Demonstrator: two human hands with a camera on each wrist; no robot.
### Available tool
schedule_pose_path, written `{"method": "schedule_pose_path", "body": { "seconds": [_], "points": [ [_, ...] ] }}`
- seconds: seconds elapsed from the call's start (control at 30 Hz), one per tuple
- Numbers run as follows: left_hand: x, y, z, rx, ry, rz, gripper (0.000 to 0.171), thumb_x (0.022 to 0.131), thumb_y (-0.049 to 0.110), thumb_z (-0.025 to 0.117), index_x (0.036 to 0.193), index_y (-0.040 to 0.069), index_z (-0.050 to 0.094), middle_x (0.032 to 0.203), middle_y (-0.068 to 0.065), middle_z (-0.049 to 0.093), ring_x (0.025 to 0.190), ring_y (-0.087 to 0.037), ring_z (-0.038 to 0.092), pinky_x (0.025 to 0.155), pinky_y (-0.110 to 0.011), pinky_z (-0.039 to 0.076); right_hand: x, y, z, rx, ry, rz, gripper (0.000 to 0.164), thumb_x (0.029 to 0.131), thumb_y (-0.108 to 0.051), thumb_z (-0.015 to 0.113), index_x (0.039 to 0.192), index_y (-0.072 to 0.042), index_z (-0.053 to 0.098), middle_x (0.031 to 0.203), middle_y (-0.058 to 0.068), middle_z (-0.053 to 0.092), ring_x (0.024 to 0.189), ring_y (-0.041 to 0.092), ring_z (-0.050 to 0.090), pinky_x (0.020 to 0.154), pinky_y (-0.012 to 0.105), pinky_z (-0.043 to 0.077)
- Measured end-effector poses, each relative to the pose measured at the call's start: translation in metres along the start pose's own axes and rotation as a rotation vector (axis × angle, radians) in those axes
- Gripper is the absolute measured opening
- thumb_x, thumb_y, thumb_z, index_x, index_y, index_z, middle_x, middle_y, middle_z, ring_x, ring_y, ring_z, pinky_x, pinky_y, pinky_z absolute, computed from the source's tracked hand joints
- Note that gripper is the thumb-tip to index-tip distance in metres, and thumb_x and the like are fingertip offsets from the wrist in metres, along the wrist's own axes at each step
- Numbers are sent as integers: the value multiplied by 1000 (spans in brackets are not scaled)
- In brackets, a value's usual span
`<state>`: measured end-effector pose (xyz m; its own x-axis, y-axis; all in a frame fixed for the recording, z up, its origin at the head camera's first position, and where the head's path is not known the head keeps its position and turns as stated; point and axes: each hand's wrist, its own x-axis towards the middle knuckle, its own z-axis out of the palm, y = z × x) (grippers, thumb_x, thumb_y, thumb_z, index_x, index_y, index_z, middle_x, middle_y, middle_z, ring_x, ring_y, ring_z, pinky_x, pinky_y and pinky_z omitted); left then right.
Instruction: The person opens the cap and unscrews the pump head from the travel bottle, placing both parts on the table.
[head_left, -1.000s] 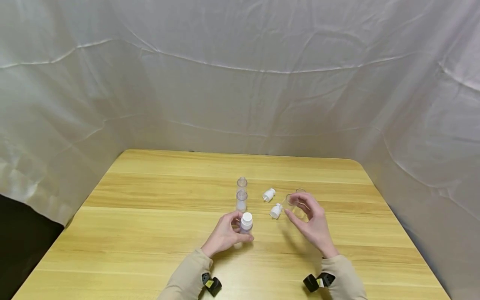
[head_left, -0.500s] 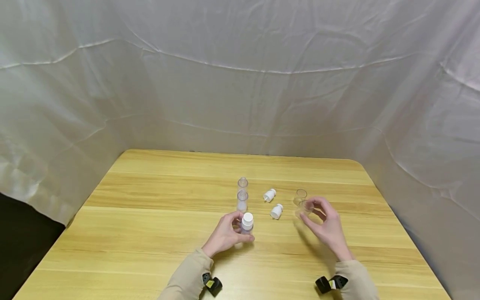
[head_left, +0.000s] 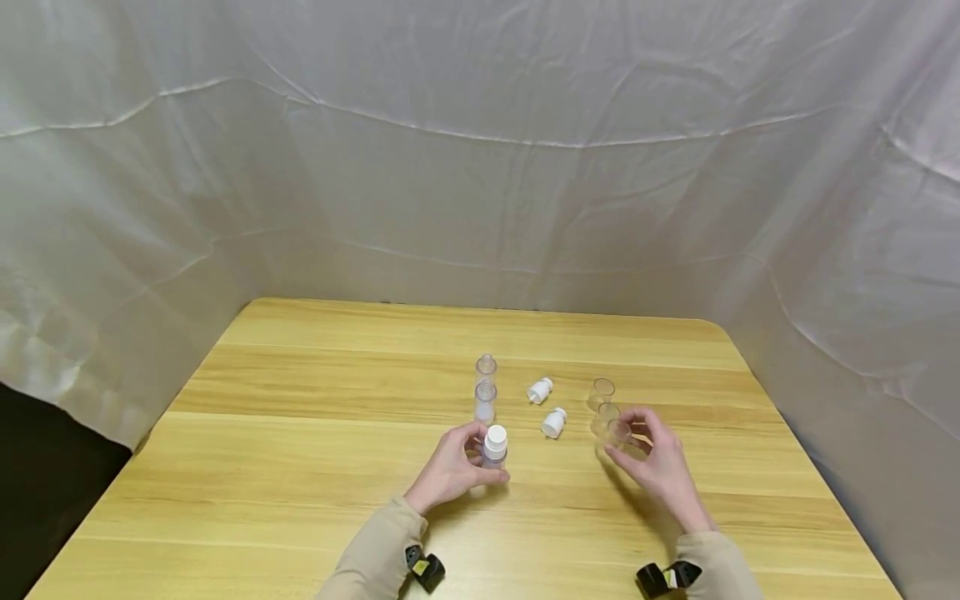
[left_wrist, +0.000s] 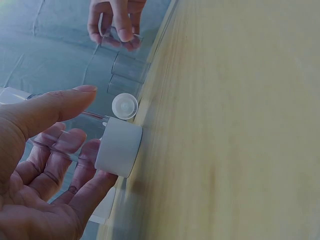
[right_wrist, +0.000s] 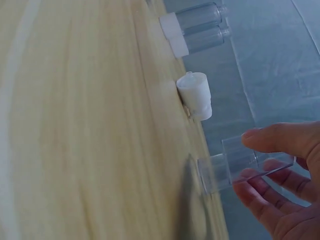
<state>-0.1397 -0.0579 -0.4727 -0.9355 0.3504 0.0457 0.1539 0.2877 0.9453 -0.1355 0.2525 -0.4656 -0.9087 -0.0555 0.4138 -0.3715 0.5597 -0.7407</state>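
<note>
My left hand (head_left: 457, 467) grips a small clear bottle (head_left: 494, 458) with a white top in the head view; its white base (left_wrist: 119, 147) shows in the left wrist view. Over to the right, my right hand (head_left: 660, 462) pinches a clear plastic cap (head_left: 619, 431) between thumb and fingers. In the right wrist view this cap (right_wrist: 260, 159) is held just off the table, its open rim facing up in the head view. Two similar clear caps (head_left: 602, 395) stand right behind it. Between the hands, two white pump heads (head_left: 554, 422) lie on their sides.
Beyond the left hand, two more clear bottles (head_left: 485, 402) with white bases stand one behind the other, without white tops. The wooden table (head_left: 300, 467) ends at a pale cloth curtain (head_left: 480, 208) behind and at the sides.
My right hand has moved right and toward me. It first set one clear cap in front of another and now holds a cap nearest me. The left hand stays put with the bottle.
</note>
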Motion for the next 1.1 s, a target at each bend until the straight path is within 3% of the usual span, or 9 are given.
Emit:
{"method": "schedule_pose_path", "body": {
  "seconds": [0.2, 0.33, 0.43, 0.5, 0.6, 1.1],
  "points": [
    [0, -1, 0, -21, -5, 0, 41, 70, 3, 87, 104, 0, 64, 105, -14, 71, 93, -17, 66, 86, -28, 59, -2, 2, 1, -40, -51, 85, 53, 71, 11, 82, 115, 6, 55, 107, 19, 67, 95, -2, 59, 86, 11, 56],
    [0, 0, 0, -44, -10, -6, 41, 70, 2, 86, 104, -1, 64, 105, -15, 70, 93, -17, 65, 86, -24, 59, -3, 2, 0, -61, -71, 126, 55, 72, 9, 82, 119, 7, 53, 112, 20, 66, 98, 6, 62, 87, 11, 56],
    [0, 0, 0, -22, -5, -3, 41, 70, 4, 87, 104, 1, 64, 105, -14, 71, 92, -16, 66, 86, -26, 58, -3, 1, 0, -72, -86, 147, 56, 73, 8, 82, 120, 7, 52, 114, 21, 64, 101, 18, 64, 88, 15, 57],
    [0, 0, 0, 0, 0, 3, 41, 70, 5, 87, 103, 1, 64, 104, -13, 71, 92, -17, 66, 85, -28, 58, -3, 1, 0, -73, -99, 165, 57, 73, 9, 81, 121, 7, 51, 114, 21, 64, 102, 19, 63, 89, 16, 58],
    [0, 0, 0, 14, 4, 4, 41, 70, 6, 88, 103, 2, 64, 104, -13, 72, 92, -17, 67, 86, -31, 58, -4, 0, 0, -61, -108, 179, 58, 73, 8, 82, 121, 7, 51, 114, 21, 63, 103, 30, 63, 90, 25, 60],
    [0, 0, 0, -37, -7, -4, 40, 70, 2, 86, 103, 0, 64, 106, -15, 70, 94, -17, 65, 90, -34, 60, -5, 0, 0, -69, -138, 194, 59, 72, 9, 82, 121, 5, 50, 104, 15, 62, 98, 27, 63, 91, 38, 61]
  ]
}}
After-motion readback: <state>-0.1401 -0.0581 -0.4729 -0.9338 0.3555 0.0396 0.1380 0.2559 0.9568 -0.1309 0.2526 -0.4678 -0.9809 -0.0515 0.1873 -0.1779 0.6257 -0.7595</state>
